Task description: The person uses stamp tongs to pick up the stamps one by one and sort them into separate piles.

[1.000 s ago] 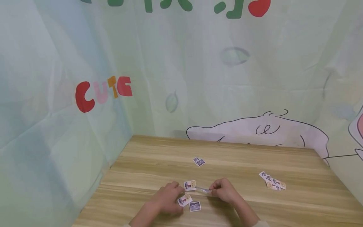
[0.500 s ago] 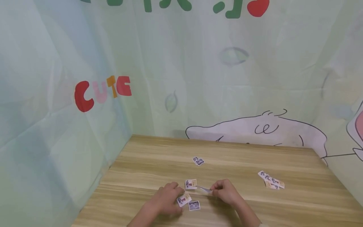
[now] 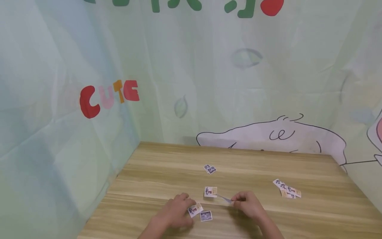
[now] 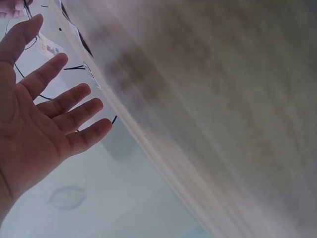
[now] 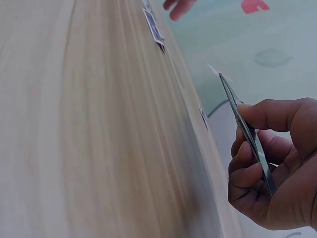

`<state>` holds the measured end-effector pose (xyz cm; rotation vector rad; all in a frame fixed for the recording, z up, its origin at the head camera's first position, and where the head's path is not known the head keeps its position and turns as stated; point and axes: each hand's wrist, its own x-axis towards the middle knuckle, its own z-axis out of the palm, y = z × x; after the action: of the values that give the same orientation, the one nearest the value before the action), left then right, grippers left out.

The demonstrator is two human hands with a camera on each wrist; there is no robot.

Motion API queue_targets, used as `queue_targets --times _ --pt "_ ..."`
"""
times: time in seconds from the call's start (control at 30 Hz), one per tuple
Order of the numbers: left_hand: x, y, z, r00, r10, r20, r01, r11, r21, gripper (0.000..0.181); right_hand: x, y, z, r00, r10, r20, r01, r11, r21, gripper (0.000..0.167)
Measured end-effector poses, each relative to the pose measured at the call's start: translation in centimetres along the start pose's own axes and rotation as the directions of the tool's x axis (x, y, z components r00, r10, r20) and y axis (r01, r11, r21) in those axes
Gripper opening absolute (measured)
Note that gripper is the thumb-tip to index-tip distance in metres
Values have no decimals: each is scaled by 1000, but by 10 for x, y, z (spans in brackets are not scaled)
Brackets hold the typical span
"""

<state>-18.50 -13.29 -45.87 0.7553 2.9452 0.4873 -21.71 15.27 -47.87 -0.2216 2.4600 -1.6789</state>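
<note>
My right hand (image 3: 249,204) pinches metal tweezers (image 5: 247,131) between thumb and fingers. Their tips grip the edge of a small printed picture card (image 3: 210,191), which hangs above the table. In the right wrist view that card appears edge-on at the tips. My left hand (image 3: 178,212) is low over the table, palm down, its fingers spread and loosely bent. Beside its fingertips lies another colourful card (image 3: 195,209); whether they touch it I cannot tell. A dark picture card (image 3: 206,215) lies just right of that one. Spread fingers (image 4: 81,116) show in the left wrist view.
Two overlapping dark cards (image 3: 210,169) lie farther back on the wooden table (image 3: 167,166). A cluster of several colourful cards (image 3: 287,189) sits to the right. Printed cloth (image 3: 161,109) hangs behind and along the left side.
My right hand has shifted right, carrying the card in the tweezers away from my left fingers. The left hand has stayed nearly still, and the lying cards keep their places.
</note>
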Motion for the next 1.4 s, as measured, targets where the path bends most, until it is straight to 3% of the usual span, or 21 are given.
queue_targets --times 0.37,0.63,0.87,1.03,1.13,1.4 --pt "-3 11 4 999 46 5 -46 997 -60 54 -13 8 -27 995 45 -94 -45 999 -6 14" --pt "-5 19 8 994 95 56 -93 995 -29 51 -15 14 -40 982 84 -170 -92 995 -41 12" --pt "-6 20 10 984 173 46 -174 985 14 50 -20 15 -53 970 121 -210 -139 988 -71 14" --pt "-6 20 10 982 187 40 -188 981 37 51 -23 15 -62 967 139 -213 -158 985 -72 17" --pt "-5 21 11 982 181 42 -183 982 39 51 -25 17 -67 965 144 -220 -161 985 -61 19" --pt "-3 19 12 992 104 71 -102 994 -31 55 -28 22 -80 956 160 -247 -182 981 -68 22"
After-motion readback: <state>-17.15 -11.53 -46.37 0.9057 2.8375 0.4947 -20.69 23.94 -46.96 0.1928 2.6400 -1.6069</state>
